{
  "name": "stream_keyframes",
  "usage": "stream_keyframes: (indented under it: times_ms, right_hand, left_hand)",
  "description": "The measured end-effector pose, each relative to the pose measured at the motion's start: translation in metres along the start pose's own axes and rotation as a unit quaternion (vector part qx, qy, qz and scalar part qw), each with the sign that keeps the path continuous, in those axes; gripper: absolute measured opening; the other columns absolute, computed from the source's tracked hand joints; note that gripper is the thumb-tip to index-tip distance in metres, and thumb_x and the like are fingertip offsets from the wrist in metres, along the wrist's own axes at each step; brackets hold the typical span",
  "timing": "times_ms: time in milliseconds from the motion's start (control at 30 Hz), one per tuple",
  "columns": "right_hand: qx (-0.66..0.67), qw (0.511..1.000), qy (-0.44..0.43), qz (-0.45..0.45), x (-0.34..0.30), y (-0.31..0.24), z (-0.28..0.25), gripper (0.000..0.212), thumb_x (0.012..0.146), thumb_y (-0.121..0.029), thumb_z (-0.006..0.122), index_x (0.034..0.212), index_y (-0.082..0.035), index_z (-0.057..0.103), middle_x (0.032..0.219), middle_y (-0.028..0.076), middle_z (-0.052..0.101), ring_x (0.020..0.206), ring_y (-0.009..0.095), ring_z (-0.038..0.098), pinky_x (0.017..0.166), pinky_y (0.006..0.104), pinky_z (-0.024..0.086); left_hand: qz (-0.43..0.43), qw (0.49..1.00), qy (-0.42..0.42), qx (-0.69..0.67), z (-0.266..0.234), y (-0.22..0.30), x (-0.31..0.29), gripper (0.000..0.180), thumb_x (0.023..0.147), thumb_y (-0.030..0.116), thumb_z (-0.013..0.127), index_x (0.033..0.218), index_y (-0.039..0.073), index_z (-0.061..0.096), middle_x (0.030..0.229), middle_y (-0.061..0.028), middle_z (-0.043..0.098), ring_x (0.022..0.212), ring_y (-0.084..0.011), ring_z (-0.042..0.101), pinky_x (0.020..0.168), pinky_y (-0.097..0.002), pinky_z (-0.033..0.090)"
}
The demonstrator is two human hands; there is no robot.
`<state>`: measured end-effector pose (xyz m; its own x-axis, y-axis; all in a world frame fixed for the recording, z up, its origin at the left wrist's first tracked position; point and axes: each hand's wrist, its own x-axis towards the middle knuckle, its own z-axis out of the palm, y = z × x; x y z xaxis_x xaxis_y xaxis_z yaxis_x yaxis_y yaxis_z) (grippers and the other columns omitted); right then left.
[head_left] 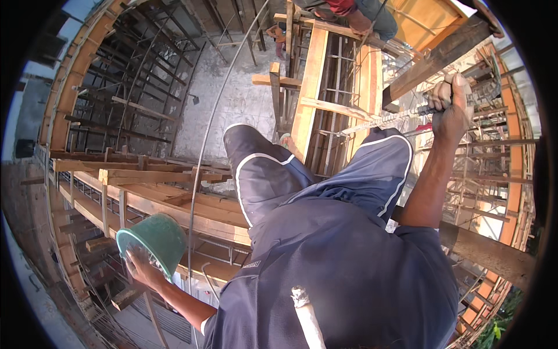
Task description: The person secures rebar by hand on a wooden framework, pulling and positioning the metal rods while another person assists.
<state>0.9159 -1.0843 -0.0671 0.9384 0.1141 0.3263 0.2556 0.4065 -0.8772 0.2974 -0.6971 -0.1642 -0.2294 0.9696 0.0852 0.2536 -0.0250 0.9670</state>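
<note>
On the left, a green plastic bucket [164,237] is tipped on its side with its mouth toward the lower left. My left hand [139,266] reaches into that mouth and grips the bucket near its rim; some fingers are hard to make out. My right hand [450,109], raised at the right, is closed around the dark end of a pale, ribbed rod [401,118]. The rod slants down and left, over my knee, toward the timber formwork [309,93]. A lit cigarette [307,317] juts into view at the bottom, in front of my dark shirt.
Timber formwork [168,200] with steel bars runs along the left. A long thin bar [216,107] curves upward past my knee. A co-worker's legs [381,20] are at the top; another person [279,38] stands below on the concrete floor [232,87]. A thick beam [439,58] angles across the upper right.
</note>
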Motion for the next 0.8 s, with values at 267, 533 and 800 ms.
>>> stream_keyframes:
  times_ms: [267, 533, 800]
  right_hand:
    - [-0.024, 0.999, -0.005, -0.047, -0.031, -0.018, -0.012, 0.027, 0.095, -0.028, 0.070, 0.095, -0.002, 0.064, 0.063, -0.004, 0.046, 0.054, 0.006, 0.043, 0.050, 0.0231, 0.034]
    - [-0.034, 0.998, -0.053, -0.029, -0.037, -0.011, 0.003, 0.019, 0.098, -0.021, 0.065, 0.098, -0.002, 0.061, 0.072, -0.002, 0.053, 0.058, 0.003, 0.043, 0.052, 0.0205, 0.034]
    - [-0.030, 0.998, -0.042, -0.019, -0.035, -0.020, -0.015, 0.014, 0.095, -0.016, 0.068, 0.095, -0.002, 0.064, 0.080, -0.003, 0.055, 0.069, 0.004, 0.045, 0.061, 0.0231, 0.037]
  left_hand:
    - [-0.098, 0.909, -0.361, -0.185, 0.203, 0.058, -0.088, 0.036, 0.099, 0.023, 0.064, 0.127, 0.002, 0.058, 0.115, -0.0113, 0.068, 0.092, -0.0167, 0.066, 0.077, -0.0286, 0.054]
    - [-0.313, 0.653, -0.648, -0.235, 0.395, 0.060, -0.221, 0.027, 0.094, 0.004, 0.062, 0.121, 0.001, 0.061, 0.118, -0.0131, 0.067, 0.095, -0.0200, 0.065, 0.083, -0.0304, 0.055]
    - [-0.371, 0.531, -0.722, -0.241, 0.593, 0.079, -0.353, 0.025, 0.092, 0.011, 0.061, 0.115, 0.000, 0.058, 0.113, -0.0120, 0.065, 0.102, -0.0253, 0.063, 0.089, -0.0350, 0.054]
